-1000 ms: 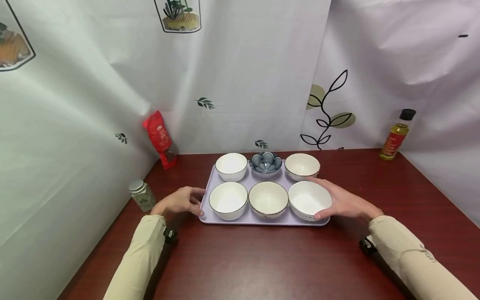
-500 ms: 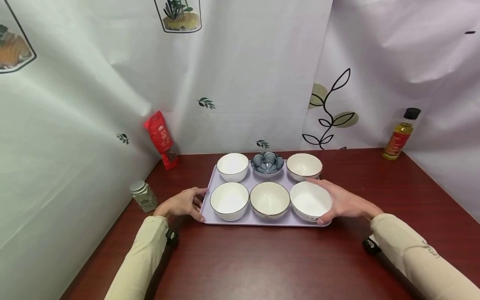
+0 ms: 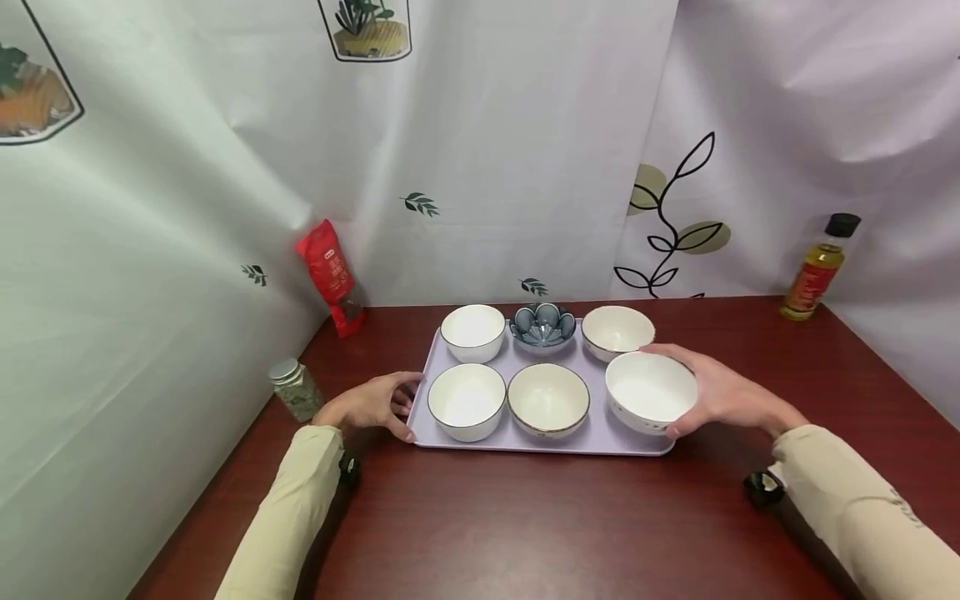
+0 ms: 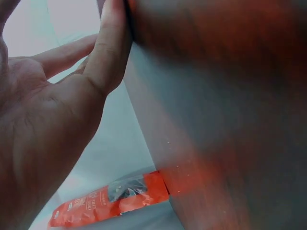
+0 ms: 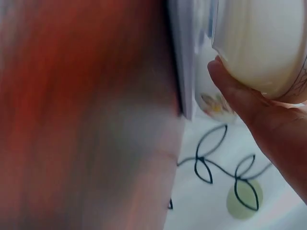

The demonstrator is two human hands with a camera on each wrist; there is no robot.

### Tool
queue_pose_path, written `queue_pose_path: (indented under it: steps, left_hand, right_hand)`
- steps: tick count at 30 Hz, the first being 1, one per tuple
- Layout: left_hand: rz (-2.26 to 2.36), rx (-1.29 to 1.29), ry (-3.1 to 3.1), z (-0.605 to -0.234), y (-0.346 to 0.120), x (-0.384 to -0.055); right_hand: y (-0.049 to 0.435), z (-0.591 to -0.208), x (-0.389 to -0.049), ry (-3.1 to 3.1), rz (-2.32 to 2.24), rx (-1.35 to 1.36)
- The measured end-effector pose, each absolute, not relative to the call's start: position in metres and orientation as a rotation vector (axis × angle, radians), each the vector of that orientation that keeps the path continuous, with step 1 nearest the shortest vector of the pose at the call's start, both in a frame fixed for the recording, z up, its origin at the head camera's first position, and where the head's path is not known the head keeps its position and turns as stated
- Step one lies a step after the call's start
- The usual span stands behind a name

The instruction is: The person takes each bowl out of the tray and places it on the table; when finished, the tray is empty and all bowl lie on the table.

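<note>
In the head view my right hand [image 3: 723,393] grips a white bowl [image 3: 649,390] by its right side, thumb at the front and fingers at the back. The right wrist view shows this bowl [image 5: 264,43] raised off the lilac tray [image 5: 188,62], its base away from the surface. My left hand [image 3: 372,405] rests at the left edge of the lilac tray [image 3: 495,443], thumb against the front corner. On the tray stand a cream bowl [image 3: 548,401] and a white bowl [image 3: 467,402] in front. Behind are a white bowl [image 3: 473,332], a blue petal-patterned bowl [image 3: 543,328] and another cream bowl [image 3: 617,332].
A jar with a silver lid [image 3: 296,390] stands left of my left hand. Against the back cloth lean a red packet [image 3: 331,277] and, far right, a yellow oil bottle [image 3: 816,275]. White patterned cloth [image 3: 517,167] closes off the dark red table [image 3: 540,517] behind and on both sides.
My right hand has lifted the front right bowl off the tray and shifted it slightly right, away from the middle bowl. The left hand stays at the tray's edge. The head view has turned a little.
</note>
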State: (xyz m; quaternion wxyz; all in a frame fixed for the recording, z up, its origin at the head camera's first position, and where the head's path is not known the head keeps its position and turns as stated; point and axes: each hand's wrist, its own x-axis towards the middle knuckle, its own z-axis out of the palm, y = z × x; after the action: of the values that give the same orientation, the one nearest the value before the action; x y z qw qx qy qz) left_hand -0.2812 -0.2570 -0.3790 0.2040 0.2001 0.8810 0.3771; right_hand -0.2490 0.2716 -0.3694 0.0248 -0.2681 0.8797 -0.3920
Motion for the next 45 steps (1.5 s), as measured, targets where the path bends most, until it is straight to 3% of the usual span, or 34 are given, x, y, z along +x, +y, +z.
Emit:
queue_pose_path:
  steps: [9,17,27,45]
  left_hand:
    - [0.991,0.55,2.472,-0.378,-0.257,-0.284]
    - [0.873,0.551,2.533,-0.372,-0.252,-0.288]
    - [0.685,0.587,2.631,-0.369,-0.239,-0.285]
    - [0.587,0.577,2.686,-0.372,-0.236,-0.285]
  right_hand:
    - [0.321,-0.363,-0.25,2.795,-1.164,-0.82]
    - [0.36,-0.365,-0.276,2.919,-1.007,-0.505]
    - [0.35,-0.369,-0.313,2.919,-1.211,-0.079]
    - [0.328,-0.387,-0.337,2.953,-1.339,-0.002]
